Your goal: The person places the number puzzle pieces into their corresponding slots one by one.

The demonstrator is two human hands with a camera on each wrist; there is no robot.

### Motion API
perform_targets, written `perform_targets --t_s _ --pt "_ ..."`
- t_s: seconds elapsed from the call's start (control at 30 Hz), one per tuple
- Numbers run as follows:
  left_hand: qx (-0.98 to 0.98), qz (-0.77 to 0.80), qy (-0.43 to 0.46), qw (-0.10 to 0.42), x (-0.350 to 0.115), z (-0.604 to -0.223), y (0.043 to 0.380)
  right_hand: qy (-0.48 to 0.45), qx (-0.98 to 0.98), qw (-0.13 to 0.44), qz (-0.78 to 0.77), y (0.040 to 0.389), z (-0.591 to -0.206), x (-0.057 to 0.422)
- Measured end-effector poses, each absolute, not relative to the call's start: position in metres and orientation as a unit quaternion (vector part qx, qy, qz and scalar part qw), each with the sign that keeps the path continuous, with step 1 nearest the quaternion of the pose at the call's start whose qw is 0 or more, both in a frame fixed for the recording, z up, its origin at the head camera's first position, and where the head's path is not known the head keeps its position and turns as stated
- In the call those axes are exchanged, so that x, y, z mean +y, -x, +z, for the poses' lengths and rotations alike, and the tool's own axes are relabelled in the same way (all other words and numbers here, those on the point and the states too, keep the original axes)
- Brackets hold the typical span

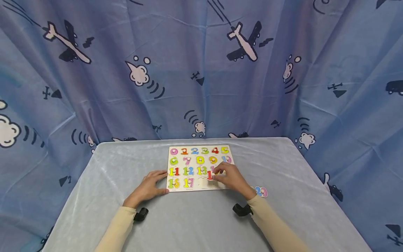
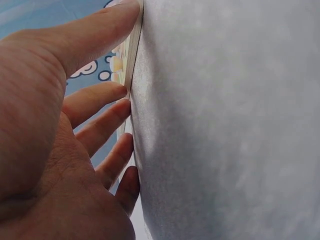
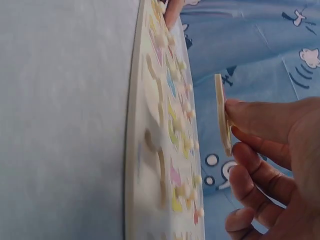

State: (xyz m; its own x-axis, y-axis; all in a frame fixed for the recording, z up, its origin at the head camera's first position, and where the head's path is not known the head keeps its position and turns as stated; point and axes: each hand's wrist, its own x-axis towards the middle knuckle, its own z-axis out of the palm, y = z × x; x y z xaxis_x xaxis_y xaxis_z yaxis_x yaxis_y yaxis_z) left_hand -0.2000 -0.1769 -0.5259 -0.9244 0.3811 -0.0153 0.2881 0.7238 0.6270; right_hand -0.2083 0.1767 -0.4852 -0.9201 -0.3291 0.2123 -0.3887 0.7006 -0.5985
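Observation:
A wooden number puzzle board (image 1: 201, 188) lies on the table, most recesses filled with colourful knobbed number pieces. My right hand (image 1: 232, 177) pinches a number piece (image 1: 210, 175) showing a red 1 above the lower right of the board; its other digit is hidden by the fingers. In the right wrist view the piece (image 3: 220, 110) is edge-on between thumb and fingers, apart from the board. Spread along the board's left edge, my left hand (image 1: 149, 185) touches it with thumb and fingertips. The left wrist view shows these fingers (image 2: 102, 127) nearly straight against the edge.
Right of the board, a number 20 piece (image 1: 261, 191) in blue and pink lies on the grey cloth-covered table (image 1: 189, 224), partly behind my right wrist. A blue curtain (image 1: 176, 70) with aeroplanes hangs behind the table. Vacant recesses (image 3: 152, 95) show along the board's near row.

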Motion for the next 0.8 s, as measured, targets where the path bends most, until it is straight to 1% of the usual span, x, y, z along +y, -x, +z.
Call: perform_targets --t_s 0.13,0.43,0.8 --pt "0.926 0.322 -0.183 0.070 -0.177 -0.526 0.200 -0.205 -0.919 0.039 0.334 0.208 -0.489 0.166" --pt "0.926 0.322 -0.183 0.071 -0.177 -0.526 0.200 -0.195 -0.927 0.028 0.318 0.208 -0.504 0.152" --pt "0.927 0.320 -0.184 0.067 -0.178 -0.525 0.200 -0.197 -0.944 0.020 0.262 0.214 -0.506 0.142"
